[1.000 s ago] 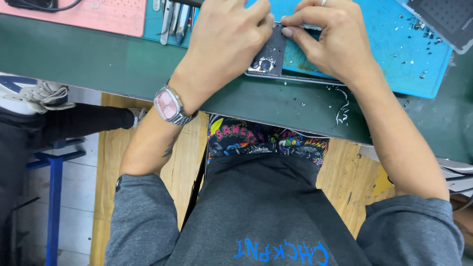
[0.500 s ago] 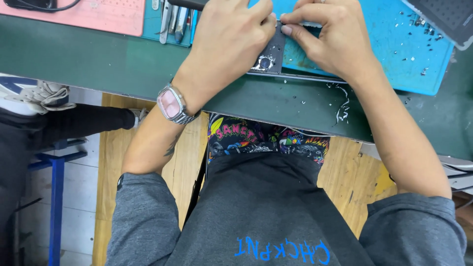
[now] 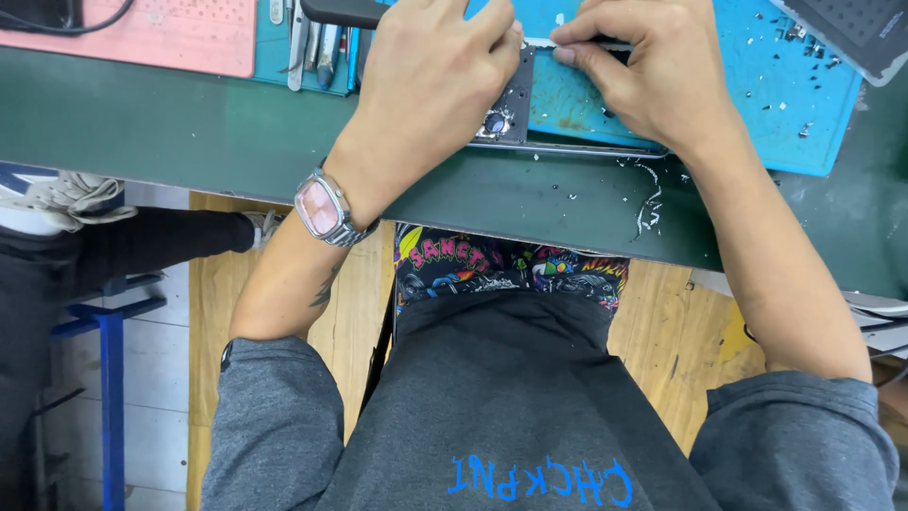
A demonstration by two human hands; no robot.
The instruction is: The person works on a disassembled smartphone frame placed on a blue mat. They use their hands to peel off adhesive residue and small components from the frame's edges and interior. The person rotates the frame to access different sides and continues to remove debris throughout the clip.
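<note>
Both hands work close together at the far edge of the green bench (image 3: pixel 189 132), over an opened phone (image 3: pixel 515 99) that lies half on the blue mat (image 3: pixel 757 104).

The left hand (image 3: pixel 430 80) is curled nearly closed, its fingers bent down onto the dark inside of the phone near the camera hole. Its fingertips pinch at the phone's top edge, but what lies under them is hidden by the hand itself. A pink-faced watch (image 3: pixel 322 208) sits on that wrist.

The right hand (image 3: pixel 653 71) is also mostly closed, thumb and forefinger pressed together on a thin pale strip (image 3: pixel 544 43) at the top of the phone, just beside the left fingertips. The other fingers fold over the phone's body and cover it.

Left of the hands, tweezers (image 3: pixel 298 43) and other slim tools lie on a mat, next to a pink mat (image 3: pixel 161 33). Small bits of debris (image 3: pixel 648 199) dot the bench near the phone's lower edge.
</note>
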